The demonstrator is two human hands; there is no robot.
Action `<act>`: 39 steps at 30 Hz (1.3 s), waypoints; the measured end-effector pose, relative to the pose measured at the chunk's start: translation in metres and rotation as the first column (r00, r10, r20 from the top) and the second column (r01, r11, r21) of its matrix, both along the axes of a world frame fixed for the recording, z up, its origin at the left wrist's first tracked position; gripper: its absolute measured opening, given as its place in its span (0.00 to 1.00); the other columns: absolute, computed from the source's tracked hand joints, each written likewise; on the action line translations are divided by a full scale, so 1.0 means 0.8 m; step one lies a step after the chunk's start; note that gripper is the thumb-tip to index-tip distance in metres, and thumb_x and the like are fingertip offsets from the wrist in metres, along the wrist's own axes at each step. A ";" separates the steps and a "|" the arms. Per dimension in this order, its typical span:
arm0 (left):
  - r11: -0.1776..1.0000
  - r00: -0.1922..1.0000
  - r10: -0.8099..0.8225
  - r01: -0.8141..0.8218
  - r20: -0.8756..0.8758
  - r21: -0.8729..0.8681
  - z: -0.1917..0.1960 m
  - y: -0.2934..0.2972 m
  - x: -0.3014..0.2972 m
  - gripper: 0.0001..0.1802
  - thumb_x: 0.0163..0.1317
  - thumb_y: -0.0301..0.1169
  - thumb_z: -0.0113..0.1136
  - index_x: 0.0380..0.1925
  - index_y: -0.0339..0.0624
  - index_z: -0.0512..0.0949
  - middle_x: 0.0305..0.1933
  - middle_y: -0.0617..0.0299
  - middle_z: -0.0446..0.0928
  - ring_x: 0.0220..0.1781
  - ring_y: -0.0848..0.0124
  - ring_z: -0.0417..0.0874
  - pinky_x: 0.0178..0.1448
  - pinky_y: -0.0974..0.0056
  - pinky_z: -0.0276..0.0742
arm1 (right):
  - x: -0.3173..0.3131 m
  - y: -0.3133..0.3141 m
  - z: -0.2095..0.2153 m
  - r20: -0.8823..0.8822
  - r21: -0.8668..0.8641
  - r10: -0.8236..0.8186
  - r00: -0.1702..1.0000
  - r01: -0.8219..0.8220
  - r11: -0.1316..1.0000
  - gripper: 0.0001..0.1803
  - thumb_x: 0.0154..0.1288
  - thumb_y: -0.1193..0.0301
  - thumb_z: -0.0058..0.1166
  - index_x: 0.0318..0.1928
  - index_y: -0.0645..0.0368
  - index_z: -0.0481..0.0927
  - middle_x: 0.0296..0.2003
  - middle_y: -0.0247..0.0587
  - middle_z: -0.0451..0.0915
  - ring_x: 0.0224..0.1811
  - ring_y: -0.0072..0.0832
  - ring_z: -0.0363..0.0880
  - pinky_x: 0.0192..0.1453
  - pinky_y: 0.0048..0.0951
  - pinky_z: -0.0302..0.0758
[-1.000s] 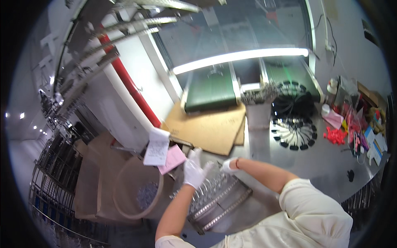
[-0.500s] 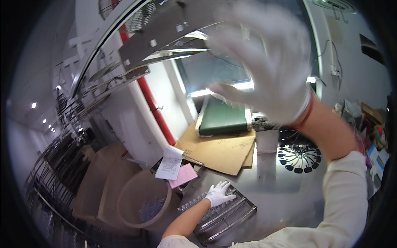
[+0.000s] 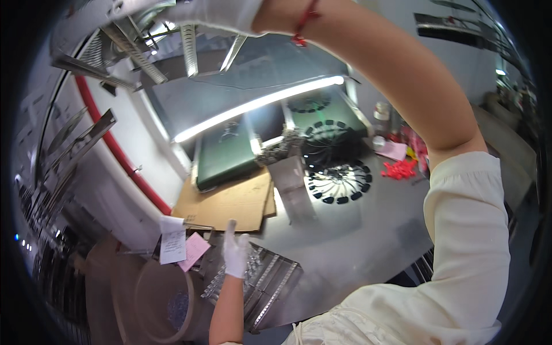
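Observation:
My left hand (image 3: 234,256), in a white glove, rests at a metal slotted rack (image 3: 270,287) on the near part of the table. Its fingers point away from me and look apart. Rows of clear plastic pieces (image 3: 215,284) lie on the rack's left part, beside and under that hand. My right hand (image 3: 224,14), gloved too, is raised high across the top left, the arm arching over the table. Its fingers run out of sight at the upper edge among metal slotted bars (image 3: 188,50), so its grip is hidden.
A brown bin (image 3: 164,299) with clear pieces inside stands left of the rack. White paper (image 3: 172,240) and a pink slip (image 3: 194,252) lie beside it. Farther back are flat cardboard (image 3: 221,204), a green conveyor belt (image 3: 227,155), a round black-padded fixture (image 3: 339,183) and red pieces (image 3: 398,169).
My right hand has swept up and leftward from the upper middle to the top left. The view has turned right, and my left hand stays at the rack, its fingers now pointing more straight ahead.

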State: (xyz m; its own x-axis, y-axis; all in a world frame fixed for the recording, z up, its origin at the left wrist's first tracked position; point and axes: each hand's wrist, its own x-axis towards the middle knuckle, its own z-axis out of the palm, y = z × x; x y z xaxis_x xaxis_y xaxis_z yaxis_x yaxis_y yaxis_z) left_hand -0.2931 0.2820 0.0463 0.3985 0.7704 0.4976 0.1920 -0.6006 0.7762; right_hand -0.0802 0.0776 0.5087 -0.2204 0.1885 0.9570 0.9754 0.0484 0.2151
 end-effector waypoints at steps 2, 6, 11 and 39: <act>0.955 0.913 -0.168 0.244 0.371 -0.166 0.022 -0.031 0.014 0.47 0.70 0.52 0.60 0.78 0.37 0.54 0.78 0.45 0.62 0.82 0.54 0.60 0.81 0.56 0.57 | 0.022 -0.046 -0.019 -0.208 -0.147 0.025 0.978 -0.056 0.988 0.33 0.65 0.49 0.61 0.60 0.60 0.76 0.45 0.56 0.86 0.47 0.47 0.87 0.53 0.44 0.82; 0.845 0.649 -0.320 0.525 0.690 -0.102 0.043 -0.088 0.045 0.43 0.71 0.46 0.61 0.77 0.37 0.55 0.78 0.47 0.62 0.80 0.57 0.62 0.78 0.59 0.62 | 0.103 -0.089 -0.121 -0.612 -0.275 0.171 0.773 -0.410 0.870 0.37 0.72 0.47 0.56 0.70 0.59 0.70 0.58 0.50 0.81 0.55 0.34 0.83 0.61 0.34 0.77; 0.834 0.862 -0.204 0.401 0.465 -0.379 0.013 -0.154 0.087 0.24 0.65 0.29 0.65 0.60 0.36 0.73 0.52 0.58 0.78 0.53 0.68 0.79 0.58 0.62 0.77 | 0.208 -0.138 -0.358 -0.923 -0.344 -0.145 0.358 -0.593 0.728 0.35 0.76 0.49 0.51 0.71 0.61 0.67 0.53 0.45 0.78 0.53 0.26 0.75 0.59 0.29 0.73; 0.920 0.177 -0.242 0.355 -0.954 -0.167 -0.048 -0.168 0.264 0.22 0.66 0.48 0.62 0.44 0.39 0.85 0.37 0.49 0.87 0.39 0.53 0.88 0.46 0.52 0.82 | 0.545 0.273 -0.710 -0.497 -0.859 -0.760 0.418 -0.118 0.498 0.15 0.68 0.64 0.52 0.46 0.54 0.88 0.46 0.52 0.87 0.52 0.49 0.87 0.55 0.48 0.83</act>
State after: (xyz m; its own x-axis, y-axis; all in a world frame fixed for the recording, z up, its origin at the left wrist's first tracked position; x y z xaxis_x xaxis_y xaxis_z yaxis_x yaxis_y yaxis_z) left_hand -0.0816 0.1474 0.0078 0.8012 0.4583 -0.3848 0.5329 -0.8389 0.1104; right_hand 0.3555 0.2962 -0.0594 0.7477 0.6613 0.0611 0.5959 -0.6274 -0.5012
